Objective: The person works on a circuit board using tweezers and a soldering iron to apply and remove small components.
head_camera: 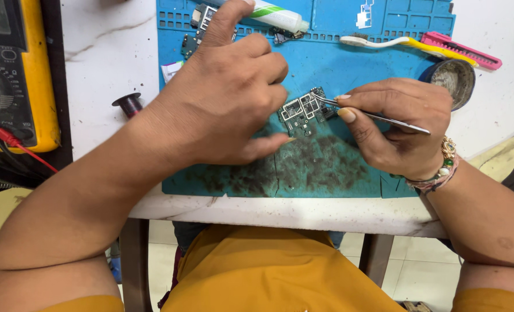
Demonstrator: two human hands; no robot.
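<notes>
A white tube with a green stripe (274, 16) lies at the blue mat's (349, 69) far edge. Mid-mat, the left hand (228, 92) steadies a small green circuit board (304, 110); the right hand (398, 124) pinches metal tweezers (378, 117), tips on the board.

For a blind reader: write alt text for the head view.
Over a stained blue work mat, the left hand steadies a small circuit board while the right hand applies metal tweezers to it. A yellow multimeter lies far left; a toothbrush lies above.

Mustard-yellow garment (268, 271), beaded wrist bracelets (442, 170)
</notes>
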